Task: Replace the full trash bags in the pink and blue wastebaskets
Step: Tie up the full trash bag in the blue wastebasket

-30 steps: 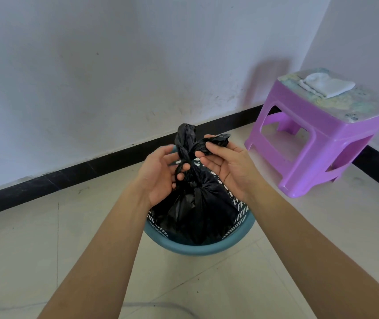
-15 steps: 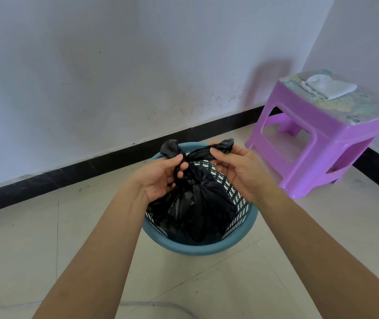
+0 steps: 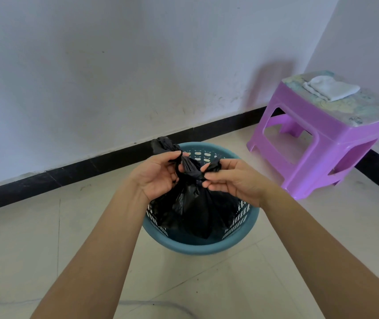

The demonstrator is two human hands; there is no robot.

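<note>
A purple plastic stool [image 3: 322, 143] stands by the wall, to the right of the blue wastebasket [image 3: 197, 248]. The black trash bag [image 3: 195, 210] sits inside the wastebasket. The left hand [image 3: 158, 176] and right hand [image 3: 234, 180] each pinch one twisted end of its gathered top. A folded white cloth [image 3: 331, 89] lies on the stool.

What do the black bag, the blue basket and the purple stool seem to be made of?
Bag: probably thin plastic film; black, slightly glossy, crinkled and twisted tight at the neck.
Basket: rigid moulded plastic, matte blue, with a smooth rim and pierced lattice walls.
Stool: moulded plastic too, it seems; purple with a soft sheen, rounded edges and a printed top.
</note>
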